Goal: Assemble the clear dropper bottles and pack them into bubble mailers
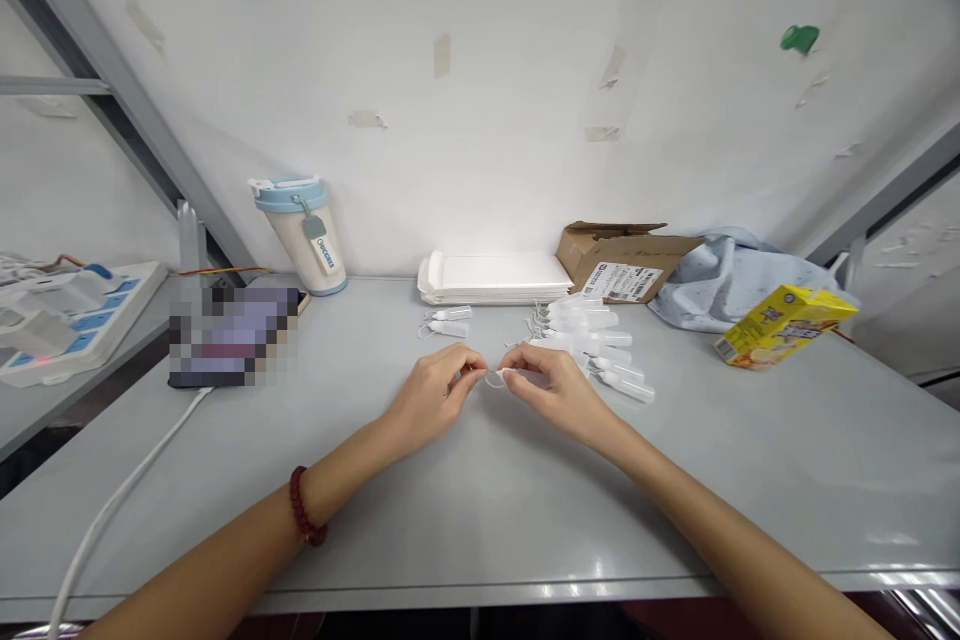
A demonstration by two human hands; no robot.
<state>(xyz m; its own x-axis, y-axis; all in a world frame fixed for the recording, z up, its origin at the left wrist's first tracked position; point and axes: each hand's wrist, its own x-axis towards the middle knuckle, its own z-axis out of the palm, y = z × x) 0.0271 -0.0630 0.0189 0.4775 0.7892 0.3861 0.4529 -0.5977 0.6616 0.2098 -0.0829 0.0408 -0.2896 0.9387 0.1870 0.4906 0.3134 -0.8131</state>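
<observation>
Below the grip, a smooth, glossy finish is seen on the tabletop [480, 510]; smooth, translucent plastic is shown by the small bottles [628, 386] just right of the grip. Farther right and beyond, matt cardboard is seen in the box [645, 255], and creased cloth in the blue bundle [739, 275]. Beyond the grip to the left, a smooth, matt surface is shown by the tumbler [300, 245].

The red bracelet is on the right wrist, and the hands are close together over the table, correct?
Not quite: the head view shows the red bracelet on the left wrist. Left hand and right hand are close together over the table.
</observation>
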